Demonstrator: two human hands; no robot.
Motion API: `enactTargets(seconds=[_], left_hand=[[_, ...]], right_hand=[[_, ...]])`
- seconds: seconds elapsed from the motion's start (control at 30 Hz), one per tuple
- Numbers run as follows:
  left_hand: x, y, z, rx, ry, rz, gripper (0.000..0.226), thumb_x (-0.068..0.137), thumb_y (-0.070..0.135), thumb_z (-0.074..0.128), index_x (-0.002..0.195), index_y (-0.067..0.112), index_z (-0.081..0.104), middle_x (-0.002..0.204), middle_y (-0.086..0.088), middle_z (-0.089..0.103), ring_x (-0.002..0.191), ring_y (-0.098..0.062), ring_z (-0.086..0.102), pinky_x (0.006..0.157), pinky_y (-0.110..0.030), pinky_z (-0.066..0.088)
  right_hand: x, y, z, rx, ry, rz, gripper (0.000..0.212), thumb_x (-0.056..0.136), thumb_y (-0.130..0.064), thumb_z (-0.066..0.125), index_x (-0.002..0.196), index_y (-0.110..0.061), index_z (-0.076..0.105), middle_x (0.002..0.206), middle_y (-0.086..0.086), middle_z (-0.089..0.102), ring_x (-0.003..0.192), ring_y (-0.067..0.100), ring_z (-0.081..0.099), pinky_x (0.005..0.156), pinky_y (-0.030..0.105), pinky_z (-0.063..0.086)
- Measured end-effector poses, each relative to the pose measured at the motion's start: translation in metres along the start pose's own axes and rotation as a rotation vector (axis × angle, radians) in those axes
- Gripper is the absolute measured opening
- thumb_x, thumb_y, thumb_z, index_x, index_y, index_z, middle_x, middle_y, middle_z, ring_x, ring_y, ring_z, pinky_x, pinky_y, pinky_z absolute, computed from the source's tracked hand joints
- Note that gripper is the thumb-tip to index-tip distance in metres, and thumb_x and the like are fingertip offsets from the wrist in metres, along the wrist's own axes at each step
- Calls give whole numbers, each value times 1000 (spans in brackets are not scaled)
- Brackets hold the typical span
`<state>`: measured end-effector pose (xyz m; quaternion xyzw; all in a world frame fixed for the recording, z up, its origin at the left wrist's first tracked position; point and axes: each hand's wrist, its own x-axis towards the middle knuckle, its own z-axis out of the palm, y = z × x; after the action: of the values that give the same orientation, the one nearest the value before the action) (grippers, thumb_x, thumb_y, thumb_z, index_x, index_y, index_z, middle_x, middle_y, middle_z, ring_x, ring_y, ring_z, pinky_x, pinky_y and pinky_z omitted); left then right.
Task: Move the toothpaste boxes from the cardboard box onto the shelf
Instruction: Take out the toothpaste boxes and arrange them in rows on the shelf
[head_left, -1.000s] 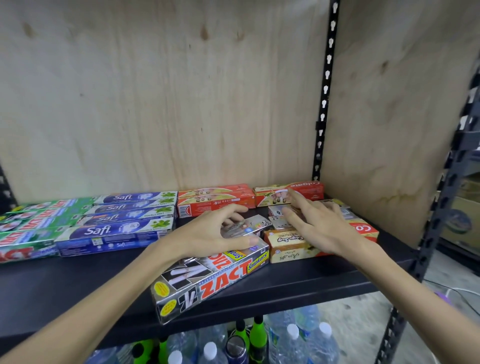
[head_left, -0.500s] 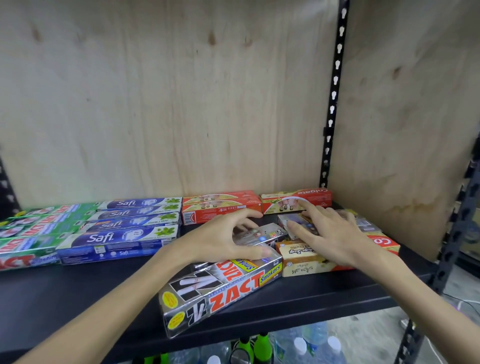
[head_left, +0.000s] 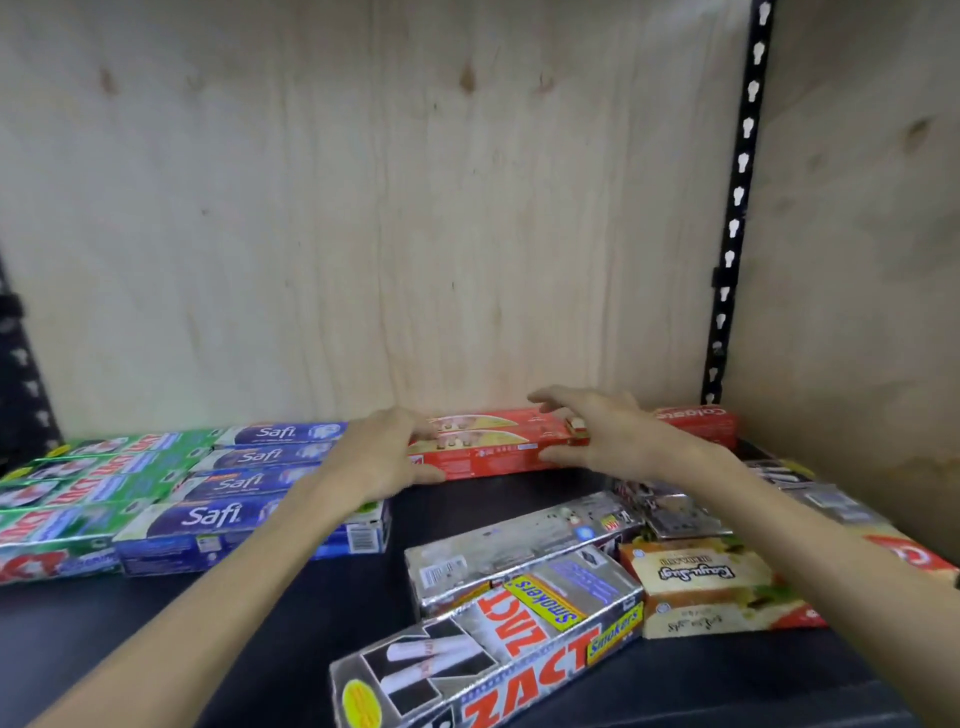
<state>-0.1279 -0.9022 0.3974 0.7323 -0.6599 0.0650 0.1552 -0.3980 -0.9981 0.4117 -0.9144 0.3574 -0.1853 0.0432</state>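
I am facing a black shelf (head_left: 156, 639) backed by pale plywood, both arms stretched forward over it. My left hand (head_left: 387, 454) and right hand (head_left: 605, 439) have reached the back of the shelf and bracket a stack of two red toothpaste boxes (head_left: 498, 441) lying flat against the plywood. The stack's long axis runs left to right, across my reach. My left hand is at its left end with the fingers bent round that end, and my right hand is at its right end, thumb low on the front face and fingers arched over the top. Both hands look half closed on the stack, though motion blur keeps me from telling how firmly they grip it.

Each hand sits about equally near its own end, so I judge any next move, whether sliding or squaring the stack, would take both together along that long axis.

To the left lie blue Safi boxes (head_left: 234, 514) and green boxes (head_left: 67, 493) in neat rows. Nearer me, under my right forearm, silver ZACT boxes (head_left: 519, 644) and a cream box (head_left: 711, 587) lie loosely, askew. Another red box (head_left: 701, 423) sits in the back right corner. The cardboard box is out of view.
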Motion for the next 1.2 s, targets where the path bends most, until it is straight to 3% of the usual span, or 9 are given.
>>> enactTargets(seconds=[0.17,0.3,0.47,0.6,0.7,0.8,0.97,1.07,1.2], left_hand=[[-3,5,5,64,145,35,45,81,45,79,122,30,72,123,-1,69,118,-24,60,102,-37,42],[-8,8,-3,-37,161,71,33,80,39,81,112,30,77,112,4,73,109,-20,62,100,-35,41],[-9,1,-6,-42,151,109,19,93,47,65,108,40,74,98,18,71,95,-5,57,109,-40,31],[-6,2,-5,-46,119,88,27,104,42,47,109,38,73,67,24,49,80,2,49,109,-41,26],[-5,3,-3,-28,193,89,28,102,47,48,107,36,73,73,26,53,92,-6,52,107,-41,27],[-4,0,-4,-125,273,80,40,87,70,53,99,39,73,83,29,63,94,1,54,98,-37,28],[-12,0,-8,-265,51,104,59,56,82,70,101,43,69,96,30,70,105,15,52,99,-34,26],[-11,-2,-8,-208,70,141,51,67,77,68,105,43,69,96,32,67,108,8,52,103,-36,25],[-9,1,-4,-92,123,179,28,94,60,51,104,42,70,84,23,60,100,-3,44,102,-38,24]], right_hand=[[8,10,13,33,-12,-17,80,80,-42,83,148,-28,44,134,-1,64,123,21,56,105,33,38],[9,13,14,69,42,-43,82,71,-42,89,143,-27,51,109,-5,69,105,19,61,98,37,44],[5,26,13,215,100,-51,63,76,-34,87,133,-31,59,93,-11,73,101,12,64,97,33,47],[6,36,16,241,128,-5,41,93,-39,70,131,-33,59,103,-11,74,106,14,65,102,41,49],[1,30,14,253,110,9,47,89,-50,70,131,-32,60,110,-15,72,108,8,65,96,19,48],[-6,28,10,343,49,18,65,74,-61,74,131,-34,60,107,-17,74,108,-1,65,90,8,45],[-10,30,8,339,-28,50,63,75,-42,85,132,-29,59,113,-12,68,107,-7,58,76,-7,35],[-11,27,7,282,-42,66,66,78,-55,77,137,-33,55,125,-12,67,116,2,56,81,-1,35],[-10,27,5,66,15,126,77,75,-89,36,132,-40,57,123,-17,69,119,9,60,111,40,33]])
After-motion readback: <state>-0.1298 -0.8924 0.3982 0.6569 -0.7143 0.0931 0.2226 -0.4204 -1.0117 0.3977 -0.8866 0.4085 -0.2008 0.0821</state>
